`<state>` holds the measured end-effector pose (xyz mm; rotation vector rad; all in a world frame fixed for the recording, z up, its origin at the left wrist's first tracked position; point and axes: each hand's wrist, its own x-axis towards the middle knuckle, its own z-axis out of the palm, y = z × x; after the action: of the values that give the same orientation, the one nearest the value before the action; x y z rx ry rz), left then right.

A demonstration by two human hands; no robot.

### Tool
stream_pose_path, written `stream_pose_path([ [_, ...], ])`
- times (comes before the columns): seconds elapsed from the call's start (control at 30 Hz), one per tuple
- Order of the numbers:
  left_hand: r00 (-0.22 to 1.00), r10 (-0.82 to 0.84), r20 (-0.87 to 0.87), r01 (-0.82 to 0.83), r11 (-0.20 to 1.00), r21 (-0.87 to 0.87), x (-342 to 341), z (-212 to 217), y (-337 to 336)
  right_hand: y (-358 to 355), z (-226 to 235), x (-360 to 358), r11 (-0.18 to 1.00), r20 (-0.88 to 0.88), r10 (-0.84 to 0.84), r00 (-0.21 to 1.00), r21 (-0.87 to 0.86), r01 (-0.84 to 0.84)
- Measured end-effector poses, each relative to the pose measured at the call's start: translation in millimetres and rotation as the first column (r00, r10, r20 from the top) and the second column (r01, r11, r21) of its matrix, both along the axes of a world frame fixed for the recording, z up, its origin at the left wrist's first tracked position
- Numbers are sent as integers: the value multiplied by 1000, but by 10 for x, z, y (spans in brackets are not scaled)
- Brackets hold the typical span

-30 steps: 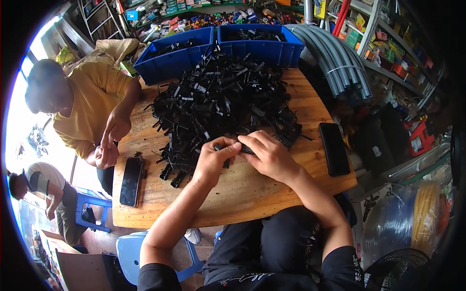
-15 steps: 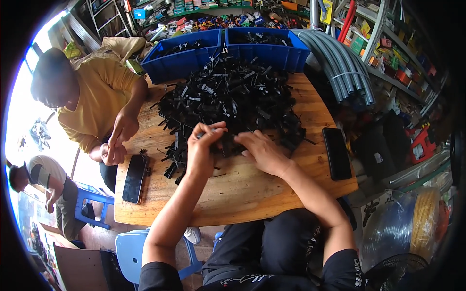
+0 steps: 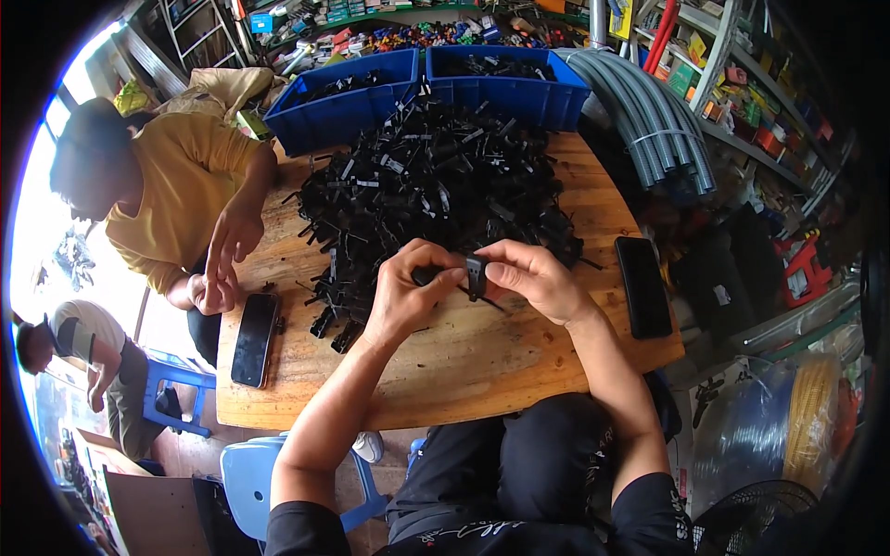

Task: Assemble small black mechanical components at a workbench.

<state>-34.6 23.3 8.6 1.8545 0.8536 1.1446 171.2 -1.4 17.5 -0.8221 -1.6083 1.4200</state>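
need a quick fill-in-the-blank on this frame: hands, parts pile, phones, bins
1. Both hands, left and right, pinch one small ____ plastic part between them.
2. The pile of parts lies on a round ____ table.
3. Two ____ bins stand at the table's far edge.
4. The number of dark phones lying flat on the table, one at the left and one at the right, is ____.

Missing words: black; wooden; blue; two

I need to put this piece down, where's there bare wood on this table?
Bare wood lies on the table along the near edge below both hands, between the left phone and the right phone. The far half is crowded by the black parts pile.
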Motion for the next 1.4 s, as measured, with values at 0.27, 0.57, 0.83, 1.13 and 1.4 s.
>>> stream_pose_path([
  [0.27,999,-49,5,49,982,-181,55,69,-88,23,-96,-10,993,95,-55,994,105,45],
  [0.57,955,211,210,-112,908,-403,49,92,-96,-1,-18,-72,988,-166,-128,978,-112,110],
  [0.83,888,170,428,22,913,-408,164,-84,-112,18,-121,-124,909,-272,-390,880,41,415],
  [1.13,924,174,339,20,866,-499,182,-16,-221,20,-211,-177,907,-49,-291,955,303,292],
  [1.4,991,62,122,-69,996,51,172,-30,-245,13,-235,-84,953,-409,-68,910,-298,-62],
])
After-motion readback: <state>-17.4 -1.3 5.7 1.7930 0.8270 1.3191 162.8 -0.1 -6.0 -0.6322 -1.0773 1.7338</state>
